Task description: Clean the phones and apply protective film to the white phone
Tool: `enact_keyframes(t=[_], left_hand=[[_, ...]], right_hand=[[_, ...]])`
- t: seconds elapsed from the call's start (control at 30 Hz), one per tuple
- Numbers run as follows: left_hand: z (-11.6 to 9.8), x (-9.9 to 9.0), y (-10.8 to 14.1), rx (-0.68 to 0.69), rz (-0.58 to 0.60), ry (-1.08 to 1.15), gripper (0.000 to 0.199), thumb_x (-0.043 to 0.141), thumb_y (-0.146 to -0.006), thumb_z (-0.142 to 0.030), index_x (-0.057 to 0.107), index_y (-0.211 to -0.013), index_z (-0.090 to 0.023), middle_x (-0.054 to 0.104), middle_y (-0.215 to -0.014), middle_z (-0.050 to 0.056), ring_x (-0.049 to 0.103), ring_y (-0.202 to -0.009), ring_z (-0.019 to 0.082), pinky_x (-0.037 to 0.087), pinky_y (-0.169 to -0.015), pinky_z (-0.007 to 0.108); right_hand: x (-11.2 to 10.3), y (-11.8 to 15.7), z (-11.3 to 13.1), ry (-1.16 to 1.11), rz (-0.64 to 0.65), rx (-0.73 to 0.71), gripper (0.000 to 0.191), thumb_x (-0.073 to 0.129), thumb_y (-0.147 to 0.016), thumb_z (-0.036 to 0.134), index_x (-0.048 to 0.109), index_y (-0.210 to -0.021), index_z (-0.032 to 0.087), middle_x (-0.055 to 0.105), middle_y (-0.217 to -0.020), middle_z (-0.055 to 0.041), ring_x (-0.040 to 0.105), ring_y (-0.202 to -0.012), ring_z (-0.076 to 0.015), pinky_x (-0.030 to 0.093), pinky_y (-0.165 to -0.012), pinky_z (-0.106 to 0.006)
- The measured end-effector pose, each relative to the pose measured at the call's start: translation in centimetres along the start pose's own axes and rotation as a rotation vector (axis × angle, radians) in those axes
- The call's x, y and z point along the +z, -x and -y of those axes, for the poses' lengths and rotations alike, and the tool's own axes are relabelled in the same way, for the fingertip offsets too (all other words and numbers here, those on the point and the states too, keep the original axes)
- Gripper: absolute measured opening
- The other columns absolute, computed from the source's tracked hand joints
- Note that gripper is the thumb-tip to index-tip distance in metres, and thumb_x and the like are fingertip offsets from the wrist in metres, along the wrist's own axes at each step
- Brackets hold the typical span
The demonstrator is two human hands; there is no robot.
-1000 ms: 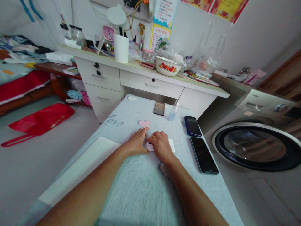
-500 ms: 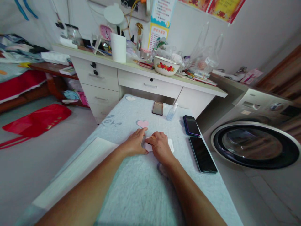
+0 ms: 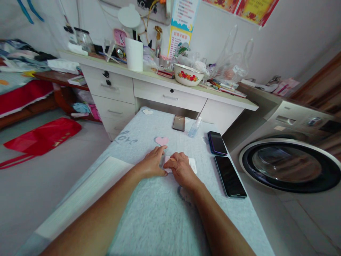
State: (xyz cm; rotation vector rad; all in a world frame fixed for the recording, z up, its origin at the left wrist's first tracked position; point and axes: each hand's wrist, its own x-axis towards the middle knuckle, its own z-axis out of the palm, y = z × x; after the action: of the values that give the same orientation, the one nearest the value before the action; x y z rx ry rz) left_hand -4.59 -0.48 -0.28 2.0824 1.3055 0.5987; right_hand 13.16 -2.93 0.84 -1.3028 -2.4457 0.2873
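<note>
A small, flat, white rectangular object (image 3: 193, 165), about phone-sized, lies on the cloth-covered table (image 3: 157, 217). Most of it is hidden beneath my right hand (image 3: 181, 170), whose fingers are curled and pressed down on its left part. Whatever those fingers may pinch cannot be made out. My left hand (image 3: 154, 161) rests at the object's left end, with thumb and fingers spread apart around that edge; the thumb seems to touch its near corner. Beyond the hands stand a clear spray bottle (image 3: 195, 127) and a brown-backed phone or phone case (image 3: 178, 123).
Two dark phones, a smaller one (image 3: 217, 143) and a larger one (image 3: 230, 176), lie along the table's right edge. A long white strip (image 3: 87, 195) lies under my left forearm. Behind is a drawer desk (image 3: 149, 89) with a flowered bowl (image 3: 188, 75); a washing machine (image 3: 285, 124) stands right.
My right hand has shifted slightly on the white object, its fingers curling further over the left part. A dark spot seen there earlier is now covered. My left hand stays in place.
</note>
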Motion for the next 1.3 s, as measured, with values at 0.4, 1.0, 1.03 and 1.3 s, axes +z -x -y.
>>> enact_keyframes(t=[0.4,1.0,1.03,1.3], left_hand=[[-0.1,0.1,0.0,0.002,0.008,0.038,0.092,0.076,-0.053,-0.023,0.032,-0.134,-0.023,0.043,-0.132,0.011,0.047,-0.123,0.029,0.038,-0.104,0.045],[0.3,-0.9,0.0,0.064,0.099,-0.011,0.063,0.063,-0.055,-0.016,0.054,-0.117,-0.022,0.052,-0.116,0.007,0.052,-0.112,0.025,0.042,-0.099,0.035],[0.3,-0.9,0.0,0.062,0.104,-0.005,0.061,0.061,-0.056,-0.016,0.055,-0.116,-0.022,0.052,-0.116,0.007,0.052,-0.112,0.024,0.042,-0.099,0.035],[0.9,-0.6,-0.3,0.08,0.101,-0.007,0.06,0.044,-0.059,-0.002,0.056,-0.114,-0.022,0.052,-0.114,0.005,0.05,-0.112,0.02,0.04,-0.1,0.033]], right_hand=[[0.9,-0.9,-0.7,0.157,-0.027,0.13,0.032,0.046,-0.095,0.023,0.064,-0.116,0.038,0.054,-0.097,-0.0053,0.039,-0.089,-0.0195,0.027,-0.076,-0.032],[-0.5,1.3,0.9,-0.005,0.05,-0.018,0.037,0.045,-0.093,0.012,0.071,-0.103,0.035,0.055,-0.093,-0.0038,0.04,-0.087,-0.0169,0.028,-0.077,-0.03],[-0.6,1.3,1.0,-0.011,0.053,-0.024,0.037,0.044,-0.093,0.012,0.072,-0.103,0.035,0.055,-0.093,-0.0037,0.04,-0.087,-0.0168,0.028,-0.077,-0.03],[-1.7,2.0,0.3,0.015,0.063,-0.077,0.033,0.045,-0.095,0.015,0.073,-0.1,0.033,0.059,-0.092,-0.0037,0.041,-0.084,-0.0167,0.029,-0.077,-0.03]])
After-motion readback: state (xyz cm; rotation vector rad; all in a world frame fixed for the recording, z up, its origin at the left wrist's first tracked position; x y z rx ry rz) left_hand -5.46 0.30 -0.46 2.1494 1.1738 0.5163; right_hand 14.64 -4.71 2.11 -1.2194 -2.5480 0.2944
